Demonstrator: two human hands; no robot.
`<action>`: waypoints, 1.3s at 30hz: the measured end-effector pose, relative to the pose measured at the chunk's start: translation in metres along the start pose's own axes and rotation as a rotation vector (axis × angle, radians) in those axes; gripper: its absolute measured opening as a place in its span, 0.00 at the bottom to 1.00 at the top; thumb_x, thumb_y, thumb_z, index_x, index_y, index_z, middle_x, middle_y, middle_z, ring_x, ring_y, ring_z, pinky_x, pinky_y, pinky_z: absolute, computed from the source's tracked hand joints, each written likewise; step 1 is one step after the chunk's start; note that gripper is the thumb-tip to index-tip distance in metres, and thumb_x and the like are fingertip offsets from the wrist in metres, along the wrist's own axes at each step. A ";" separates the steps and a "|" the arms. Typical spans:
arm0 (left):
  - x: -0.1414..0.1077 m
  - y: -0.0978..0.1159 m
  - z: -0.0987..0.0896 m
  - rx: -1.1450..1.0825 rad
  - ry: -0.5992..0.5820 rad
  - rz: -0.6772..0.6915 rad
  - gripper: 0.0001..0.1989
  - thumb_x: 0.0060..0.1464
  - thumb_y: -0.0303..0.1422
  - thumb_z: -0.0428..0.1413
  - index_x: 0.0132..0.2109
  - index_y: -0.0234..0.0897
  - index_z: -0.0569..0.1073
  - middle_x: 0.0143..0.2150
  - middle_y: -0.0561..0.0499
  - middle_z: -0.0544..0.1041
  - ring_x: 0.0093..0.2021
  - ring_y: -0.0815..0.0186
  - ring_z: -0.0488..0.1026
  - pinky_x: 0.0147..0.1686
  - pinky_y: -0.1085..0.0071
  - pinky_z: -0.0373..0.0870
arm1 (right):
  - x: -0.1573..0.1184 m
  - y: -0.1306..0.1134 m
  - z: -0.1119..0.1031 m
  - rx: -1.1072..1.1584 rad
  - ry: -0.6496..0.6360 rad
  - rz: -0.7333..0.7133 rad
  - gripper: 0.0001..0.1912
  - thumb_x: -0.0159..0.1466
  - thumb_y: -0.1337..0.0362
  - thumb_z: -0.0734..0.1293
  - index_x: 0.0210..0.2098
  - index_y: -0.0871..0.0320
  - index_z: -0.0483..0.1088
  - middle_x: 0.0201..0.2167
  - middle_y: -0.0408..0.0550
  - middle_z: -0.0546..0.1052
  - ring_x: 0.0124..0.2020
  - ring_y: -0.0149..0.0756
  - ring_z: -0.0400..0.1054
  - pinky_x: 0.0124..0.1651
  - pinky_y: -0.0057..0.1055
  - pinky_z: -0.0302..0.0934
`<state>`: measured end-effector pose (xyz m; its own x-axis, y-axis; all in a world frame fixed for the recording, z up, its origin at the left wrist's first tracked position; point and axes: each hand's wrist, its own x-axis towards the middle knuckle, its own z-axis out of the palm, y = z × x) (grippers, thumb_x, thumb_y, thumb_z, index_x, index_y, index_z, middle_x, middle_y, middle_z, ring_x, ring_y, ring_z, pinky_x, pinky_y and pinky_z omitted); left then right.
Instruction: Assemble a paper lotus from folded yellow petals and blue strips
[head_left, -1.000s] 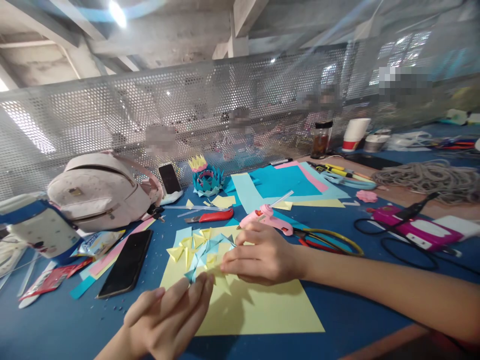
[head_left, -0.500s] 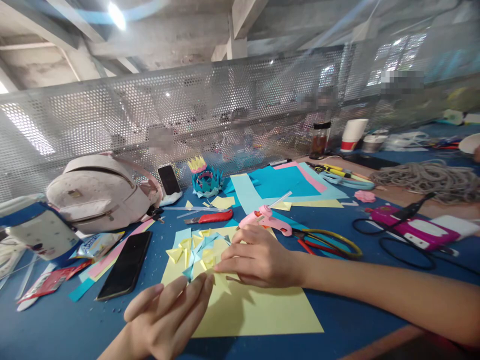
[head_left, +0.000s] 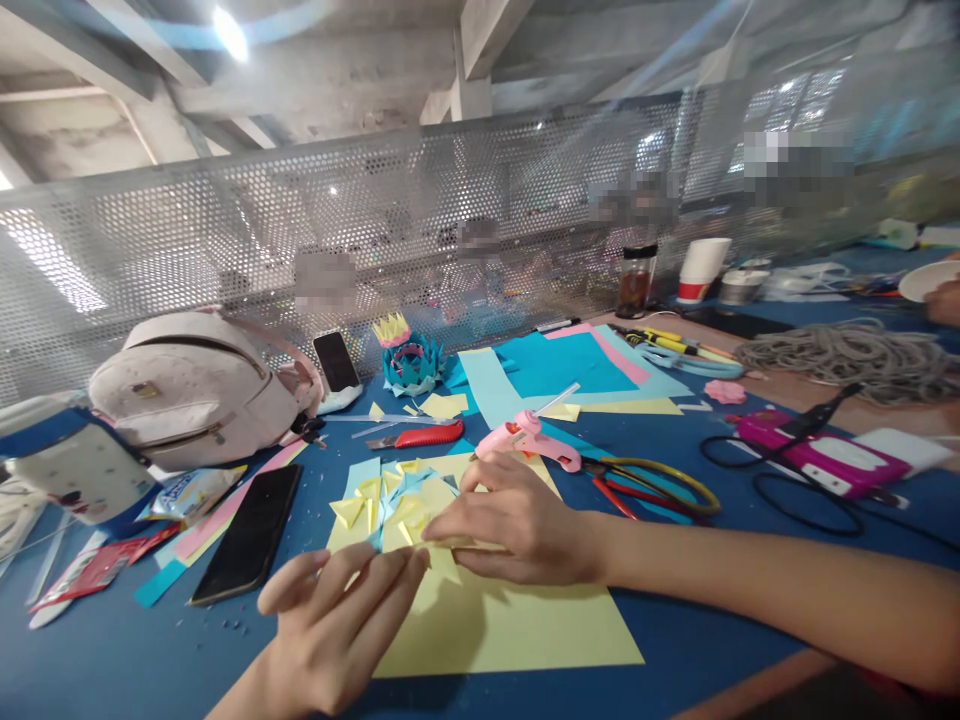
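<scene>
A large yellow sheet (head_left: 525,630) lies on the blue table, with several small folded yellow and light-blue paper pieces (head_left: 369,500) on its upper left. My left hand (head_left: 337,610) is over the sheet's left edge, its fingertips together near the folded pieces; what they pinch, if anything, is too small to tell. Against them, my right hand (head_left: 517,520) has its fingers curled round a yellow paper strip (head_left: 472,543), partly hidden. Just behind the right hand rests a pink glue gun (head_left: 525,436) with a clear stick in it.
Scissors (head_left: 652,485) lie right of the glue gun, a red cutter (head_left: 427,434) behind the pieces. A black phone (head_left: 251,535) and a pale backpack (head_left: 187,385) are at left. A blue paper lotus (head_left: 412,362) stands behind. Magenta device (head_left: 821,455) and rope (head_left: 885,355) sit at right.
My right hand has shifted slightly, and more of the yellow strip shows under its fingers. My left hand has moved slightly right, its fingertips still near the right hand's.
</scene>
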<state>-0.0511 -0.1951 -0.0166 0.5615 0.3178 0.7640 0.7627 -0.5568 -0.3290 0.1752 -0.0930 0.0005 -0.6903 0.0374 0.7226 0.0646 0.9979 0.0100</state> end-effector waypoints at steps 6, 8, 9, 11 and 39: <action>0.013 0.005 0.006 -0.051 0.026 -0.195 0.08 0.62 0.26 0.54 0.38 0.40 0.77 0.29 0.55 0.80 0.32 0.65 0.72 0.40 0.63 0.55 | -0.002 0.013 -0.005 -0.028 -0.030 -0.015 0.13 0.70 0.56 0.62 0.48 0.56 0.70 0.37 0.45 0.78 0.40 0.37 0.63 0.43 0.35 0.51; 0.017 0.003 0.007 -0.037 0.016 -0.229 0.08 0.61 0.25 0.55 0.36 0.41 0.76 0.28 0.56 0.80 0.32 0.65 0.71 0.40 0.62 0.54 | -0.005 0.019 -0.006 -0.046 -0.065 -0.019 0.13 0.70 0.56 0.62 0.48 0.55 0.70 0.38 0.45 0.78 0.41 0.37 0.63 0.44 0.35 0.51; 0.019 0.001 0.008 -0.035 0.007 -0.247 0.08 0.61 0.25 0.56 0.36 0.42 0.76 0.29 0.57 0.80 0.32 0.65 0.71 0.41 0.62 0.53 | -0.006 0.021 -0.007 -0.049 -0.077 -0.015 0.12 0.70 0.57 0.62 0.48 0.55 0.70 0.38 0.45 0.79 0.42 0.36 0.63 0.45 0.35 0.51; 0.021 -0.003 0.008 -0.066 -0.029 -0.288 0.07 0.59 0.26 0.58 0.35 0.44 0.76 0.30 0.58 0.81 0.32 0.64 0.71 0.42 0.60 0.52 | -0.007 0.024 -0.006 -0.038 -0.083 -0.002 0.10 0.70 0.60 0.63 0.48 0.56 0.70 0.39 0.45 0.79 0.42 0.36 0.63 0.45 0.34 0.52; 0.019 -0.007 0.018 -0.598 -0.353 -1.000 0.08 0.51 0.39 0.59 0.28 0.43 0.73 0.30 0.53 0.76 0.38 0.57 0.67 0.45 0.60 0.59 | 0.005 0.013 -0.005 0.632 -0.165 0.718 0.03 0.61 0.65 0.71 0.36 0.57 0.76 0.35 0.43 0.78 0.37 0.34 0.67 0.40 0.29 0.59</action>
<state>-0.0396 -0.1715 -0.0094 -0.0615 0.9486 0.3104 0.6932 -0.1831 0.6971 0.1761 -0.0798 0.0075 -0.7331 0.6080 0.3048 0.1445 0.5772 -0.8037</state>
